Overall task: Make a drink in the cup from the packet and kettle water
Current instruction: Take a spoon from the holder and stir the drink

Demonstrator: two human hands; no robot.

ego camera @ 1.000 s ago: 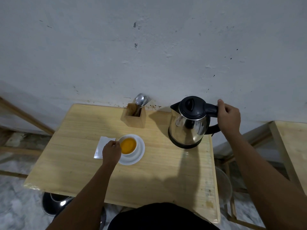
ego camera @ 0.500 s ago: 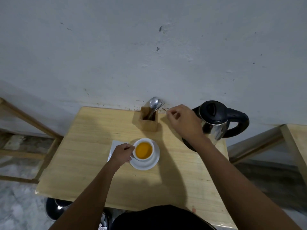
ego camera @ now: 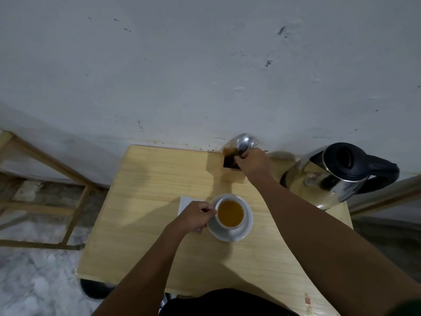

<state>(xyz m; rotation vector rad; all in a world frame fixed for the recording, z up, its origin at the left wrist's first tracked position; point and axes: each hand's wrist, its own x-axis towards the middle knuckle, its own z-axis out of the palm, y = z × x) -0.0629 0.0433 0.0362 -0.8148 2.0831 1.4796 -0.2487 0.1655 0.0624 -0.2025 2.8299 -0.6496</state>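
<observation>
**Spoon gripped at the holder**

The right hand (ego camera: 251, 161) pinches a spoon (ego camera: 243, 142), bowl up, standing in the wooden holder (ego camera: 230, 163). Left hand (ego camera: 197, 215) fingers curl at the cup (ego camera: 229, 214), mid-desk (ego camera: 148, 201); the kettle (ego camera: 330, 176) spout points left.

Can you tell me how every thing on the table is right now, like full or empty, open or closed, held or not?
White ceramic cup: upright on its saucer, holding orange-brown liquid.
White saucer: flat on the table, under the cup.
Steel kettle with black lid: lid closed, standing, nobody holding it.
Wooden cutlery holder: upright by the wall.
Metal spoon: gripped by the right hand.
White paper packet: lying flat.
Left hand: closed at the cup's side.
</observation>
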